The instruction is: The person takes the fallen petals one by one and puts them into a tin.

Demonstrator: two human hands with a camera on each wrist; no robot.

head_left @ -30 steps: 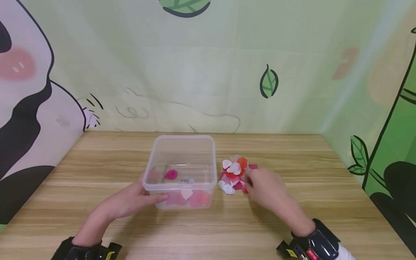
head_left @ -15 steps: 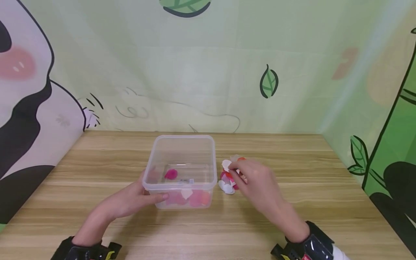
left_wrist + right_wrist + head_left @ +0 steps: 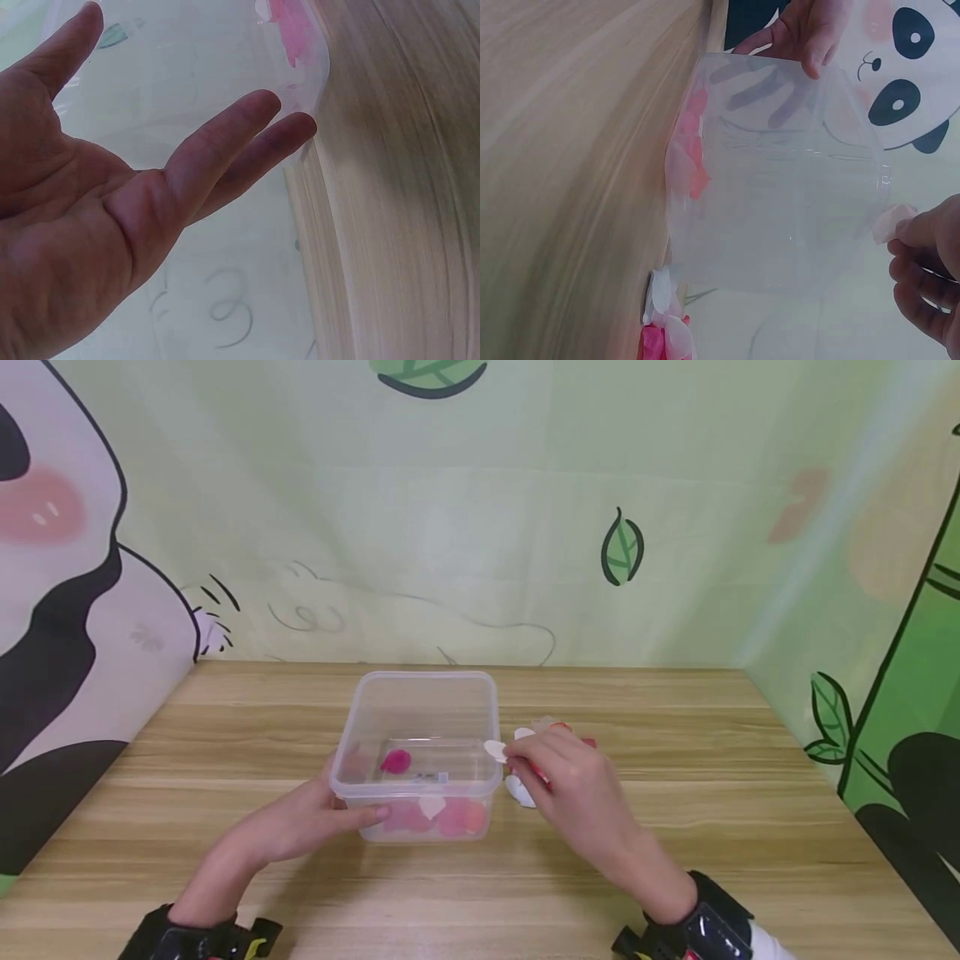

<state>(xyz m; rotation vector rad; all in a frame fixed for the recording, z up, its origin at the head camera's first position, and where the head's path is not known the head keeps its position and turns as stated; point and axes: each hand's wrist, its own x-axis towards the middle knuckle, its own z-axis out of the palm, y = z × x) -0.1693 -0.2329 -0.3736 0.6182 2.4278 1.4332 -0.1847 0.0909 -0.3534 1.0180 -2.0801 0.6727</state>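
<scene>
A clear plastic box (image 3: 415, 791) stands on the table with no lid on it. Inside lie a magenta petal (image 3: 397, 762) and several pink, white and orange ones seen through its front wall. My left hand (image 3: 300, 822) rests against the box's left side, thumb on the front wall; its fingers (image 3: 223, 135) look straight and spread in the left wrist view. Between thumb and fingertips my right hand (image 3: 577, 793) pinches a white petal (image 3: 494, 750) at the box's right rim. Below that hand, a partly hidden petal pile (image 3: 521, 791) lies beside the box.
The wood-grain table (image 3: 225, 735) reaches back to a pale green cloth backdrop (image 3: 465, 543) with printed leaves. A printed panda (image 3: 60, 610) covers the left side. Each wrist bears a black strapped device (image 3: 701, 918).
My right hand has lifted a white petal from the pile and moved left to the box's rim. The left hand and the box have stayed in place.
</scene>
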